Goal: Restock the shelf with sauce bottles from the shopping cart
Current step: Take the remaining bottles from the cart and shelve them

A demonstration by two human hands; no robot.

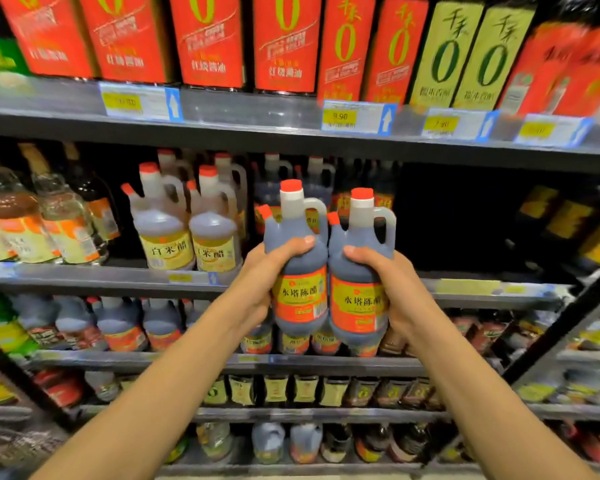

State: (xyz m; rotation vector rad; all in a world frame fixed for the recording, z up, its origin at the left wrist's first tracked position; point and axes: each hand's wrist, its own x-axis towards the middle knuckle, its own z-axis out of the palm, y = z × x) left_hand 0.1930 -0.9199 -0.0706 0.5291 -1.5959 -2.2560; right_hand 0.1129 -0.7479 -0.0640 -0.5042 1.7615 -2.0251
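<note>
- Two dark bottles are held up side by side, touching, in front of the middle shelf.
- Both stand upright, long axis vertical, red caps on top, handles to the right, red-and-yellow labels facing the camera.
- The left hand wraps its fingers round the left bottle, thumb across the shoulder.
- The right hand grips the right bottle the same way from the right.
- On the shelf to the left stand pale jugs, two in front; those behind are too dim to count, perhaps two more.
- Red cartons line the top shelf.
</note>
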